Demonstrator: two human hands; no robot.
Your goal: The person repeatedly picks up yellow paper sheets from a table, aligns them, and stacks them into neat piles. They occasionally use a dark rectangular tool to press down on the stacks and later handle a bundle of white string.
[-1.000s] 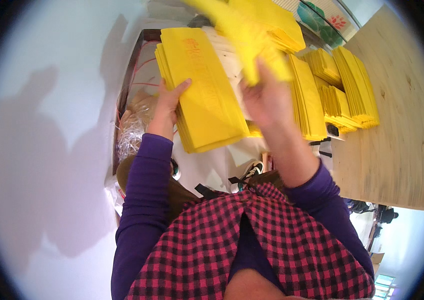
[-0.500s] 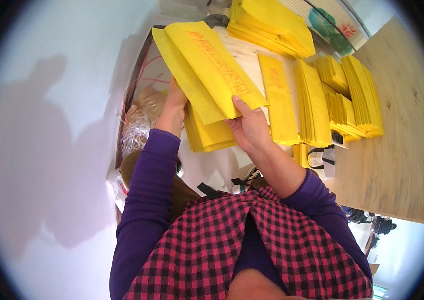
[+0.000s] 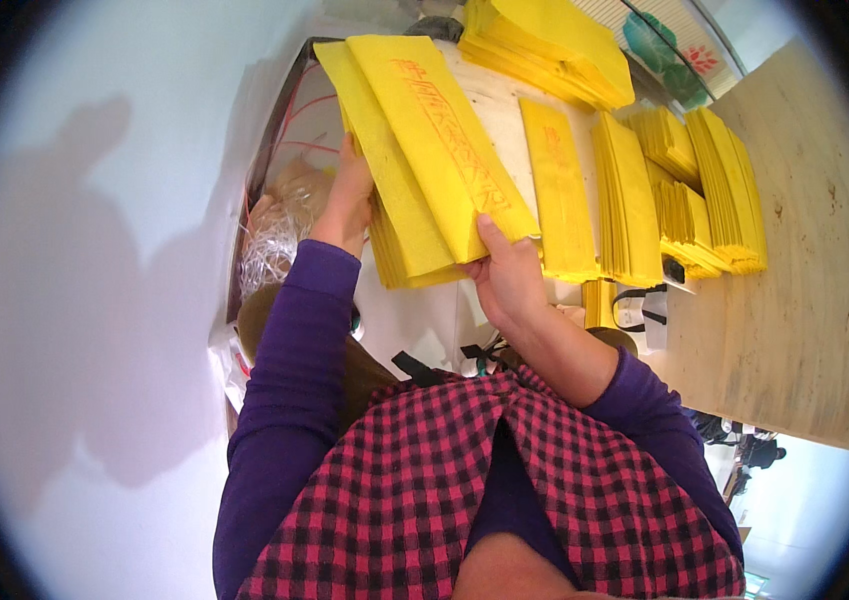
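A folded yellow fabric bag with red print is held up in front of me, its loose left layer standing a little apart from the printed fold. My right hand pinches its near edge, thumb on top and fingers underneath. Beneath it hang more folded yellow bags in a bundle. At the bundle's left side is my left hand, closed on it, most of its fingers hidden behind the fabric. To the right of the held bag, a folded yellow bag with red print lies on the wooden table.
Several stacks of folded yellow bags stand along the table's right side. A larger yellow pile lies at the far end. Clear plastic strands bunch at the left, beside a pale wall. A wooden panel is at the right.
The printed fold of the held bag lies flatter and has swung slightly, its near end further right. My right hand has shifted a little right and down with it; my left hand keeps its hold.
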